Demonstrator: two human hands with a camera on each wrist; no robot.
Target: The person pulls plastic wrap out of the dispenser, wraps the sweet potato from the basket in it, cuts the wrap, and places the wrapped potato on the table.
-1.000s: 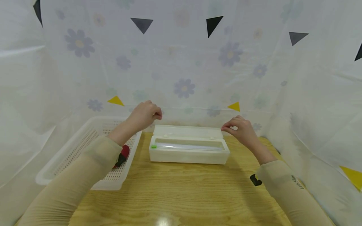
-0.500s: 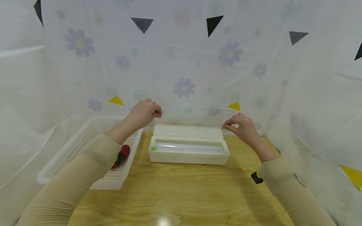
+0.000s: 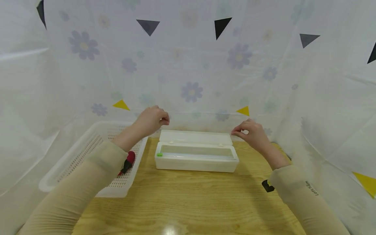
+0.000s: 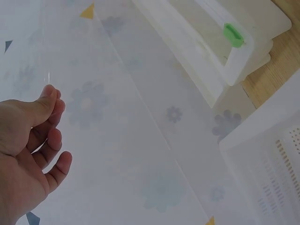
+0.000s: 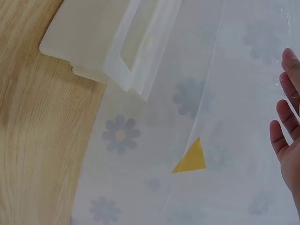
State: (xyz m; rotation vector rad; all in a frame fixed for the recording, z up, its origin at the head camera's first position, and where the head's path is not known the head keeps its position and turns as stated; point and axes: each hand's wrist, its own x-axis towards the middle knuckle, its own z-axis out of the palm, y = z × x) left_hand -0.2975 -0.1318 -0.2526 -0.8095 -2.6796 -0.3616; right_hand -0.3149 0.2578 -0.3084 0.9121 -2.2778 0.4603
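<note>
Standing on wood-grain table [image 3: 182, 202]: white box [image 3: 196, 165]; flowered sheeting [image 3: 164, 75] behind.

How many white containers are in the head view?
2: the box, centre, its lid open; and the basket, left of it, partly behind the left sleeve, which could hide a smaller one.

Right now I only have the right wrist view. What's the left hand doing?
Observer: Left hand pinches what looks like clear film.
Operator: Anything on the box I can't see?
Observer: Yes, a green piece at its left end.
Operator: And farther left?
Observer: A red-and-black tool lies in a white basket, partly hidden by the left sleeve.
</note>
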